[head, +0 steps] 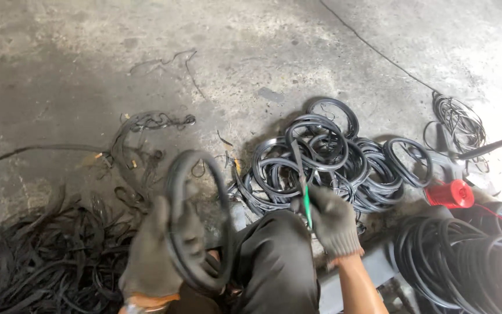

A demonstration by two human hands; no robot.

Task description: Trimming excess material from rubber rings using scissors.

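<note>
Above the dark-trousered knee [277, 261], a black rubber ring [196, 221] is gripped upright by the gloved left hand [152, 256], presumably for trimming; a green-handled blade [307, 203] is clasped in the gloved right hand [332, 224]. Finished black rings [332, 157] are heaped beyond, strip scraps [42, 261] leftward.

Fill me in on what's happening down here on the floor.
A person in grey work gloves sits low over a concrete floor. The left hand holds up a black rubber ring. The right hand grips a thin green-handled tool. Ahead lies a pile of black rings; black strip scraps lie at left.
</note>
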